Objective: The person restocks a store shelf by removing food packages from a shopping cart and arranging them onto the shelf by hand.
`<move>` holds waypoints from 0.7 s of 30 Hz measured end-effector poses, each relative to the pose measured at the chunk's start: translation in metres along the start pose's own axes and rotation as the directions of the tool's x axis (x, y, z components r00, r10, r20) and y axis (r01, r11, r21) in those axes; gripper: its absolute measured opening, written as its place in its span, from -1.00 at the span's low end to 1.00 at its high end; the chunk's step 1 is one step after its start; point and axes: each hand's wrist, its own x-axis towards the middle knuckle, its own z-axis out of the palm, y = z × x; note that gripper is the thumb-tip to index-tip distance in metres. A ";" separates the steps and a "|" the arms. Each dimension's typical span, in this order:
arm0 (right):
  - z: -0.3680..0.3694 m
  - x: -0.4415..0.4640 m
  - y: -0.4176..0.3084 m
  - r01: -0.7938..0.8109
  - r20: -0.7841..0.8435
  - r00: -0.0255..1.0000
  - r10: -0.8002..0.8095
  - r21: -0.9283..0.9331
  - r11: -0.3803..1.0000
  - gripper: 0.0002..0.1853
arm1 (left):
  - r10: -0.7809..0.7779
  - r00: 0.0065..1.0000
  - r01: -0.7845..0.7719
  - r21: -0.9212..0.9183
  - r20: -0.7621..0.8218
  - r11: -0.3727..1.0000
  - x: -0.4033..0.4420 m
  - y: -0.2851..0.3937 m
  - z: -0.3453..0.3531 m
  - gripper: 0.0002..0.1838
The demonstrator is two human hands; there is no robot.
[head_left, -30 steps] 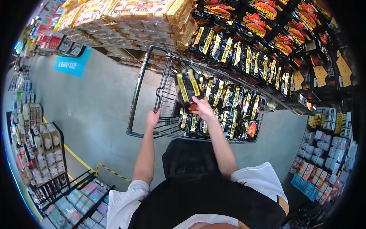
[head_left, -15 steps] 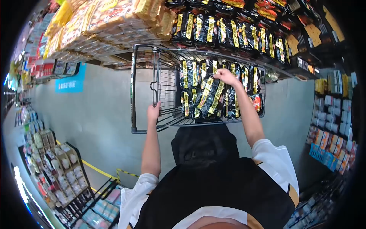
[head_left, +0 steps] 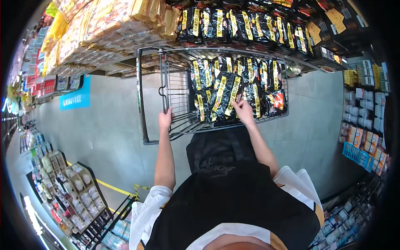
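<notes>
A wire shopping cart [head_left: 146, 141] stands in front of me, loaded with black snack packets [head_left: 221, 92] that have yellow labels. My left hand [head_left: 165, 119] is closed round the cart's near side rail, close to its left end. Over the near right part of the load, my right hand [head_left: 243, 111] has its fingers pinched at the lower end of a black packet with a yellow strip. This packet lies tilted on top of the others. A packet with a red and orange front [head_left: 276, 100] sits in the near right corner of the cart.
Beyond the cart, more black packets [head_left: 246, 27] stand in rows on a display. Stacked clear-wrapped goods [head_left: 108, 29] fill the display at the far left. Shelves of goods [head_left: 75, 187] stand at the lower left, and racks with a blue basket [head_left: 357, 156] at the right.
My right hand has moved from the far middle of the load toward me, to the near side. The left hand keeps its hold on the cart, and the view has shifted slightly.
</notes>
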 end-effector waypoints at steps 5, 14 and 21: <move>0.007 0.004 -0.023 0.108 -0.056 0.991 -0.125 -0.244 0.964 -0.43 | 0.008 1.000 -0.008 -0.002 0.014 1.000 0.004 -0.004 0.000 -0.62; 0.002 0.020 -0.020 0.210 0.070 0.973 -0.219 0.119 0.970 -0.64 | 0.018 0.999 -0.017 -0.042 0.029 0.999 0.010 -0.012 0.000 -0.57; -0.061 0.028 -0.093 -0.110 0.334 0.941 -0.042 0.423 0.899 -0.70 | 0.003 1.000 0.000 -0.079 0.030 0.997 0.007 -0.013 0.001 -0.50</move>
